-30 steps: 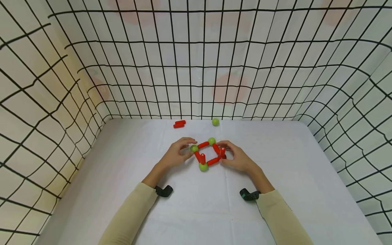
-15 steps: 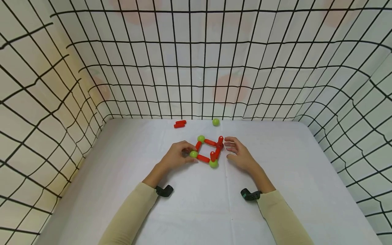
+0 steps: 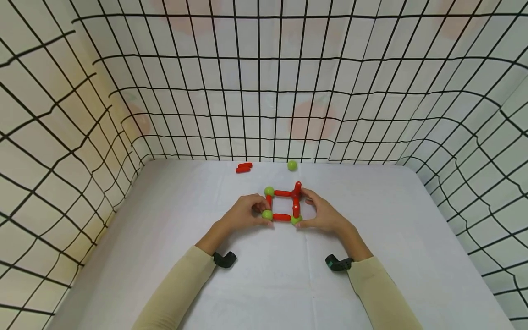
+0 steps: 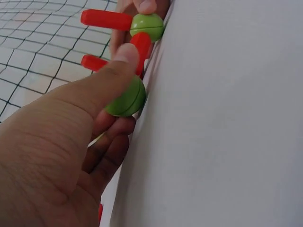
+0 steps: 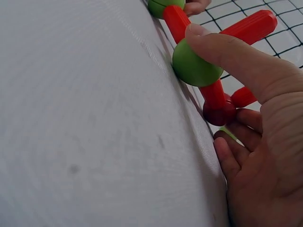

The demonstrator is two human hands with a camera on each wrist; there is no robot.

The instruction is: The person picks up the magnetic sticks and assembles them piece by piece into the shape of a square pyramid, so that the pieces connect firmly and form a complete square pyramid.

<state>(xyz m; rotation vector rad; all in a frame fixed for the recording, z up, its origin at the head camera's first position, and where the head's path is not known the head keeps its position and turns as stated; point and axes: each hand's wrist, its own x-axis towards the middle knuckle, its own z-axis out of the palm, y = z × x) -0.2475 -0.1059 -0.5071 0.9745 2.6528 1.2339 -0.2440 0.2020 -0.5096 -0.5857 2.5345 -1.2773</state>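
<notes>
A square ball-and-rod toy frame [image 3: 282,217] lies on the white table, its sides made of red rods. Green balls form three corners; a dark red ball [image 5: 220,111] forms the far right one. Two red rods [image 3: 298,186] stand upright from the right-hand corners. My left hand [image 3: 246,213] pinches the near left green ball [image 4: 127,100], thumb across the rod and ball, fingers curled behind. On the right side, my right hand [image 3: 324,216] holds the frame, its thumb on the near right green ball [image 5: 196,66] and its fingers at the dark red ball.
Two loose red rods [image 3: 244,167] lie near the table's back edge. A loose green ball [image 3: 292,165] sits to their right. Black netting [image 3: 264,91] over pale walls rises behind and at both sides of the white tabletop [image 3: 264,293].
The frame has turned so its sides run square to the table, with the upright rods now at the right. My right hand let go, then took hold again; my left hand moved slightly nearer.
</notes>
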